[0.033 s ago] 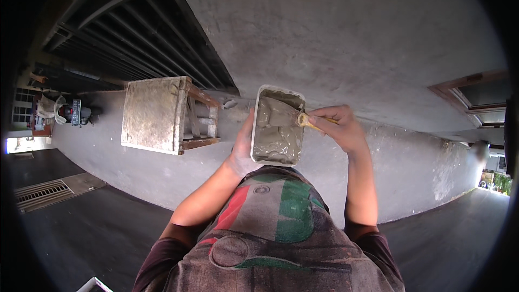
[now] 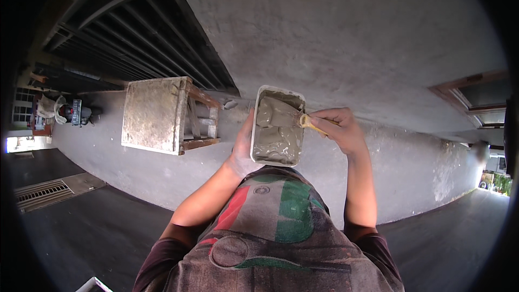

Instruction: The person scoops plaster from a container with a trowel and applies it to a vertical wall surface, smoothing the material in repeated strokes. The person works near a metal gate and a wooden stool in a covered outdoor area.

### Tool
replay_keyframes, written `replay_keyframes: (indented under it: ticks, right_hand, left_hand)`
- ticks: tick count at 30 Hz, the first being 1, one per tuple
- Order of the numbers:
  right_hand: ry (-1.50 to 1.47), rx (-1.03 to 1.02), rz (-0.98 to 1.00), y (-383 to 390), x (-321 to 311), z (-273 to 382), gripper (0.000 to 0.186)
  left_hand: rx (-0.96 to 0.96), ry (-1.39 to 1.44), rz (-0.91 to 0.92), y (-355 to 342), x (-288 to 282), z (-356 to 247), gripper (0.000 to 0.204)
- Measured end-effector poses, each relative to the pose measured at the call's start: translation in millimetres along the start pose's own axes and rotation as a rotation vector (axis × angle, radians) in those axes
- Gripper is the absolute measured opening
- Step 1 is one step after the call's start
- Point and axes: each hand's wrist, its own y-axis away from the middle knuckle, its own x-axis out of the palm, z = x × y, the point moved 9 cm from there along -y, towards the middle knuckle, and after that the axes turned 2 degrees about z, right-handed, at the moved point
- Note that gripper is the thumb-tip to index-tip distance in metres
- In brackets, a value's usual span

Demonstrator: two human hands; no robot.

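Note:
My left hand (image 2: pixel 242 148) is closed round the left side of a white rectangular tub (image 2: pixel 254 154), which holds wet, smooth grey paste (image 2: pixel 275 140) at the centre of the view. My right hand (image 2: pixel 340 130) grips the yellow handle (image 2: pixel 308 120) of a spatula-like tool; its end is in the paste near the tub's upper right, with the blade mostly covered. The tub is above my stained, patterned shirt (image 2: pixel 292 221).
Left stands a worn wooden stool or table (image 2: pixel 151 116) with a stained top. A grey wall (image 2: pixel 335 32) spans the upper right, with a framed window (image 2: pixel 470 97). Farther left are a scooter-like object (image 2: pixel 73 113) and a drain grate (image 2: pixel 43 192). Dark slats (image 2: pixel 135 32) are at upper left.

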Motion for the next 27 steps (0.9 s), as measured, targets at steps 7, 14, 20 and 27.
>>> replay_keyframes:
  ticks: [7,14,20,27]
  right_hand:
    - [-0.106,-0.115,-0.049,22.4,-14.0,-6.0,0.024]
    - [0.603,-0.590,-0.205,74.5,4.0,108.4,0.026]
    - [0.658,-0.613,-0.268,91.7,2.2,132.9,0.033]
    - [0.714,-0.667,-0.273,99.6,2.6,143.3,0.028]
  left_hand:
    - [0.071,0.033,0.021,-0.2,15.3,-6.6,0.081]
    - [0.163,-0.117,0.054,-0.4,38.3,-24.9,0.084]
    - [0.249,-0.121,0.180,-7.4,57.2,-35.1,0.076]
    - [0.360,-0.208,0.118,-8.7,54.8,-46.6,0.067]
